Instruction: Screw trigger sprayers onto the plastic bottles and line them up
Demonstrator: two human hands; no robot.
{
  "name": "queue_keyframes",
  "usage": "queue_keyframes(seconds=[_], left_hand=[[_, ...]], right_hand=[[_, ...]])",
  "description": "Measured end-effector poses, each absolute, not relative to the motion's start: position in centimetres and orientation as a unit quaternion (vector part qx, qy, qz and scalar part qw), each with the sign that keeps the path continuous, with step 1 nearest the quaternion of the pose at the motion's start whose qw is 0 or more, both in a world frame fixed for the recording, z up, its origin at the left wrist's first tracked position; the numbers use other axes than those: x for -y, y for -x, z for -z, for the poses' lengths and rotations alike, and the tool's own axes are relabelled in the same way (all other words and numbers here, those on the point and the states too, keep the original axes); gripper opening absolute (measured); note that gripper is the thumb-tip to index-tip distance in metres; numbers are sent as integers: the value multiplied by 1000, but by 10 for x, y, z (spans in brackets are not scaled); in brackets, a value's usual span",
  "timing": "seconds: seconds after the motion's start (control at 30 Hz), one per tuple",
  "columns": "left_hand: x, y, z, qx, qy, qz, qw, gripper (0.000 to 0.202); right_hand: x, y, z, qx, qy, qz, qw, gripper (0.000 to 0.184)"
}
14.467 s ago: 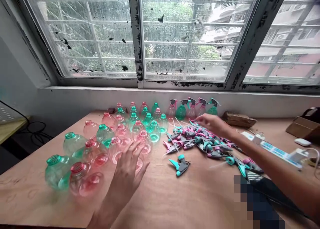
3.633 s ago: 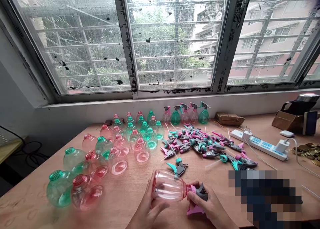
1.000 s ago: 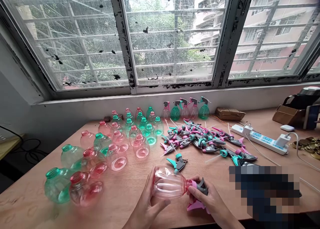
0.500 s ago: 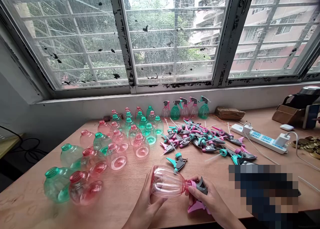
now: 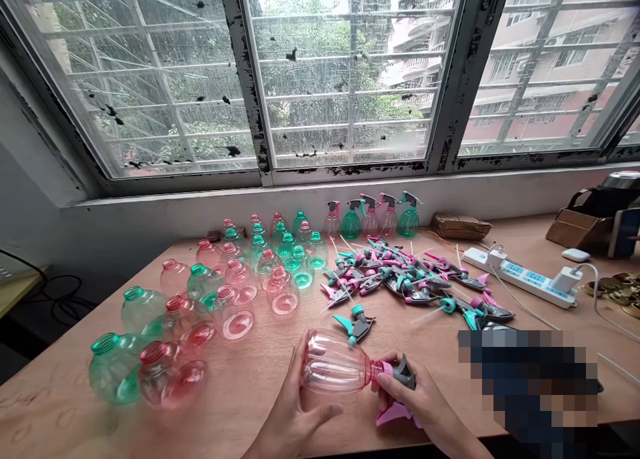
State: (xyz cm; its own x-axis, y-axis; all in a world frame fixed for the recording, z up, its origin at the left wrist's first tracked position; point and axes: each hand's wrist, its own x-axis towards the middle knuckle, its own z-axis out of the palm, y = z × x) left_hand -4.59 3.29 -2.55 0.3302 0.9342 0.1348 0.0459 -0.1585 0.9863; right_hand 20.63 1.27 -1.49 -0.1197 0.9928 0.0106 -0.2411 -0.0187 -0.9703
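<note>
A clear pink plastic bottle [image 5: 334, 365] lies on its side just above the table's near edge, neck to the right. My left hand [image 5: 293, 415] cups its base and belly from below, fingers curled round it. My right hand [image 5: 420, 405] grips the pink and grey trigger sprayer head [image 5: 397, 385] that sits on the bottle's neck, its pink lever pointing down. A lone teal sprayer head [image 5: 356, 323] lies just beyond the bottle.
Several open pink and green bottles [image 5: 235, 285] stand at the left and centre. A heap of sprayer heads [image 5: 410, 282] lies right of centre, with several capped bottles [image 5: 373, 215] by the wall. A power strip [image 5: 525, 279] with cable, boxes and coins are at the right.
Over the last second both hands have stayed on the bottle and sprayer head, with only small shifts of the right fingers. Earlier, both hands were reaching among the loose parts.
</note>
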Motion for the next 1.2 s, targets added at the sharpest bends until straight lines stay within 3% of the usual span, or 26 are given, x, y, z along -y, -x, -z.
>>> queue_keyframes(seconds=[0.2, 0.37, 0.67, 1.07, 1.2], left_hand=[[-31, 45, 20, -393, -605, -423, 548, 95], [-32, 44, 15, -406, -633, -416, 512, 94], [-30, 39, 15, -386, -578, -454, 557, 99], [-31, 43, 16, -384, -650, -408, 514, 109], [-27, 44, 9, -367, -642, -395, 545, 112]], right_hand=[[-14, -206, 17, 454, 396, -595, 533, 31], [-15, -207, 21, 425, 392, -609, 543, 36], [-15, -207, 27, 450, 384, -617, 519, 33], [-15, -209, 27, 455, 398, -611, 510, 35], [-14, -207, 28, 450, 385, -624, 509, 34]])
